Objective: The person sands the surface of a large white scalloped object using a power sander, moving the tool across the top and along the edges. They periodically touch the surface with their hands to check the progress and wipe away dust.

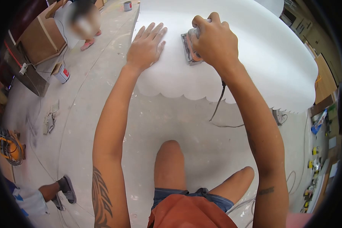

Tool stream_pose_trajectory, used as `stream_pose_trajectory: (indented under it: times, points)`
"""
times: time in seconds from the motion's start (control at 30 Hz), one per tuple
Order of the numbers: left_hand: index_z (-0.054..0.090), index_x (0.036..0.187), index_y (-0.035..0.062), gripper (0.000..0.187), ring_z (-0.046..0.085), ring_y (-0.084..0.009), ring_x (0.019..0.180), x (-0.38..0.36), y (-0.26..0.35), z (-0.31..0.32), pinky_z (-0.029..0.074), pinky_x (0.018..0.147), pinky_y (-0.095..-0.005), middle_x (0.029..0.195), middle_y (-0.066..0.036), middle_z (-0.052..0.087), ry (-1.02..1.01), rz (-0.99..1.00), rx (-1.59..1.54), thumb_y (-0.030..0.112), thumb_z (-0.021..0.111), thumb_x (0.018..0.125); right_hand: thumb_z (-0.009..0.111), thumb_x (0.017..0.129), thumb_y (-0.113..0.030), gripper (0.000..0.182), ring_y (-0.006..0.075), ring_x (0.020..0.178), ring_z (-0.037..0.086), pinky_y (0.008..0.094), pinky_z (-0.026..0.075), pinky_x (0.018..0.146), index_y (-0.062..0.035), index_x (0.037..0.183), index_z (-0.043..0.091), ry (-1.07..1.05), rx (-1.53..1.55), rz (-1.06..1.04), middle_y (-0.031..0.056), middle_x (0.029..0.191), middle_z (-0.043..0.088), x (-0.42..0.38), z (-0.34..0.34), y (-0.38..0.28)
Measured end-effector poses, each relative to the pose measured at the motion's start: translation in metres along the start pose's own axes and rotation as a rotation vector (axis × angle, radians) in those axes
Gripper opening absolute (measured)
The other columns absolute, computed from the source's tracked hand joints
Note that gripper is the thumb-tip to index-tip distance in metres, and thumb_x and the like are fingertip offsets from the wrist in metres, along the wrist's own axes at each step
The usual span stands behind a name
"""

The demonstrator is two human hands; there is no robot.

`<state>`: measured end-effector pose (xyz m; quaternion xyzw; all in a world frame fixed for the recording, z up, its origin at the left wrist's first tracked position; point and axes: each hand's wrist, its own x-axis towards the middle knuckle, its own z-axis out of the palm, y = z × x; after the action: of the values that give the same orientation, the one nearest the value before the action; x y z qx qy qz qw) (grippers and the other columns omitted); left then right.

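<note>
My right hand (216, 40) is wrapped around the top of an orange and grey electric sander (192, 49), whose flat pad rests on a large white panel (258, 57). The panel has a curved surface and a scalloped lower edge. A dark power cord (219, 99) hangs down from below my right wrist toward the floor. My left hand (146, 47) lies flat on the panel to the left of the sander, fingers stretched out. Whitish dust coats the fingers of both hands.
Another person (79, 22) is at the upper left, and another person's leg (49, 192) shows at the lower left. A paint can (61, 74), an orange-yellow machine (10, 146) and cables lie on the dusty floor (91, 91). Several small items line the right side.
</note>
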<state>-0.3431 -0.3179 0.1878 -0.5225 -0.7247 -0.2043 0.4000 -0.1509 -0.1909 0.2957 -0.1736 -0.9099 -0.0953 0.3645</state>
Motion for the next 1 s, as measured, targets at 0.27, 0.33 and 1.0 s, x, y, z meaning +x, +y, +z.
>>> stream_pose_trajectory:
  times: [0.27,0.33,1.0]
  points:
    - [0.061,0.144,0.0204,0.044,0.050,-0.0280,0.143,-0.004,0.021,-0.007,0.036,0.121,-0.0485,0.153,-0.002,0.055,0.051,-0.173,0.076,0.026,0.061,0.099,0.065,0.081,-0.018,0.033,0.0384,0.091,0.069,0.0465,0.059,0.074,-0.0139,0.113,0.077,0.054,0.041,0.101,0.0162,0.112,0.067,0.060,0.016,0.032]
    - [0.062,0.143,0.0198,0.044,0.050,-0.0282,0.142,-0.009,0.020,-0.005,0.036,0.121,-0.0485,0.153,-0.002,0.056,0.061,-0.193,0.063,0.025,0.061,0.099,0.066,0.081,-0.018,0.034,0.0372,0.092,0.069,0.0470,0.059,0.077,-0.0147,0.114,0.076,-0.094,0.108,0.216,0.0151,0.114,0.067,0.074,0.012,0.037]
    - [0.053,0.152,0.0131,0.052,0.039,-0.0284,0.151,-0.014,0.062,0.003,0.027,0.124,-0.0538,0.161,-0.005,0.047,-0.016,-0.098,-0.051,0.027,0.059,0.101,0.065,0.087,-0.032,0.030,0.0354,0.101,0.069,0.0456,0.058,0.086,-0.0133,0.107,0.078,-0.001,0.038,0.185,0.0140,0.112,0.072,0.064,0.006,0.089]
